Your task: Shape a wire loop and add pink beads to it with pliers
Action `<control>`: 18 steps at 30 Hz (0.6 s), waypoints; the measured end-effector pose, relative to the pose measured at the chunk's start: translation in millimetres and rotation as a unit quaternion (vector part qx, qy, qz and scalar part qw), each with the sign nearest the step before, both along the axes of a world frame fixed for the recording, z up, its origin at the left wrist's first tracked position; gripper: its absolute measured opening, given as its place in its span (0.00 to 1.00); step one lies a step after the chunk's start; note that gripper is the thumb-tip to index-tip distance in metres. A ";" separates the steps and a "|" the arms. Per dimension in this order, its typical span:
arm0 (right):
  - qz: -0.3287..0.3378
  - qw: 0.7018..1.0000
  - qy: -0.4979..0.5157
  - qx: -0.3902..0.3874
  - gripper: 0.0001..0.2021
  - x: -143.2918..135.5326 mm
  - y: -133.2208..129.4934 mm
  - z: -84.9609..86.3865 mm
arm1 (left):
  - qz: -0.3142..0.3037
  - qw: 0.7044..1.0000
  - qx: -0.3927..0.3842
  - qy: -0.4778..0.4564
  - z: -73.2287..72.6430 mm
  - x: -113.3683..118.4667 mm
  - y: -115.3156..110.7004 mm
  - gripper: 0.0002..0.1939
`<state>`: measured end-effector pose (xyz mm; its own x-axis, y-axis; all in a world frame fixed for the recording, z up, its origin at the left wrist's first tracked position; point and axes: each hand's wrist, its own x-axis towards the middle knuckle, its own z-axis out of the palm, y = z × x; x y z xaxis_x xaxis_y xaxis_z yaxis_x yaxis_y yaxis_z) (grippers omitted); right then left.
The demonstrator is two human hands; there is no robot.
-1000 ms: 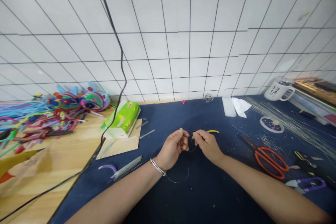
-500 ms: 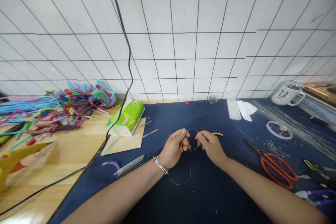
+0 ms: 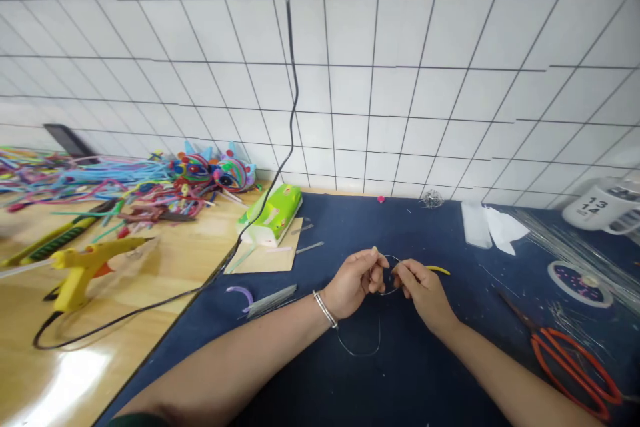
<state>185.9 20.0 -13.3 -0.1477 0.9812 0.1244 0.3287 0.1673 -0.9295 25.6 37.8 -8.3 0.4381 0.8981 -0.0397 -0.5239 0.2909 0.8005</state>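
A thin wire loop (image 3: 391,255) is held between my two hands over the dark blue mat (image 3: 345,380). My left hand (image 3: 356,281), with a silver bangle (image 3: 325,309) at the wrist, pinches the loop's left side. Its right side is pinched in the fingers of my right hand (image 3: 421,290). A loose length of wire (image 3: 361,354) curves below my left hand. Just behind my right hand lies a yellow curved piece (image 3: 439,270), partly hidden by the hand.
Orange-handled scissors (image 3: 575,367), a round dish (image 3: 580,284) and a mug (image 3: 600,205) are at right. A green tissue pack (image 3: 274,213) lies left of centre. On the wooden surface (image 3: 165,307) are a yellow glue gun (image 3: 83,273) and colourful stems (image 3: 125,177). A black cord (image 3: 295,90) hangs down.
The view has turned left, so everything sits further right and more of the wooden surface shows. Both hands keep their pinch on the wire loop, with little visible finger movement.
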 end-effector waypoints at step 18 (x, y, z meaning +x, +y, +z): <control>-0.004 1.000 0.000 -0.012 0.12 -3.5 3.0 -4.1 | -0.039 0.999 -0.018 -0.007 -1.6 -4.7 6.3 0.18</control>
